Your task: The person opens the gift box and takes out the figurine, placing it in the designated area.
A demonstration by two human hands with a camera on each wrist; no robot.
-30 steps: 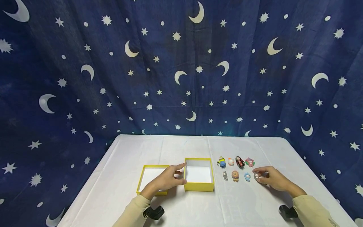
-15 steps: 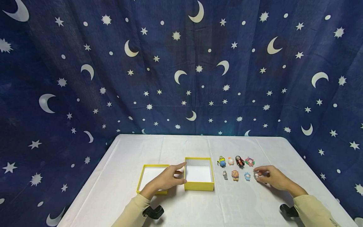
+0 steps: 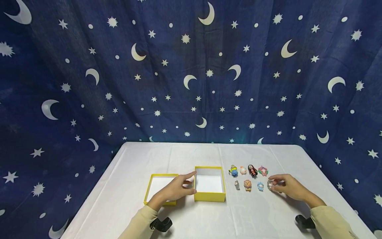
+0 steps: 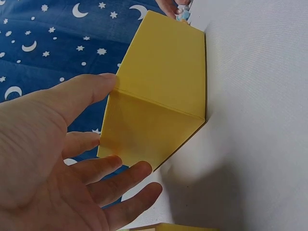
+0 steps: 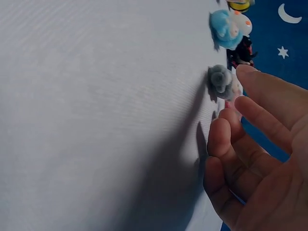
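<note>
My left hand [image 3: 176,188] touches the left side of an open yellow box [image 3: 209,197] with a white inside. In the left wrist view, the thumb lies at the box's edge and the other fingers are spread, relaxed. My right hand [image 3: 288,187] hovers by a small grey figurine [image 3: 270,185], the last in the front row. The right wrist view has thumb and index finger beside this grey figurine [image 5: 221,82], apparently apart from it. To its left stand a light blue figurine [image 3: 260,186], a lion figurine [image 3: 247,185] and another grey figurine [image 3: 237,185].
A shallow yellow-edged box lid [image 3: 161,174] lies left of the box, partly behind my left hand. The back row has a minion figurine [image 3: 233,171], a white-orange one [image 3: 243,170], a black-haired doll [image 3: 252,170] and a pink one [image 3: 263,170]. A starry curtain [image 3: 191,66] hangs behind the table.
The right fingertips have drawn back slightly to the right, so more of the grey figurine shows. My left hand, the box and the other figurines stay where they were.
</note>
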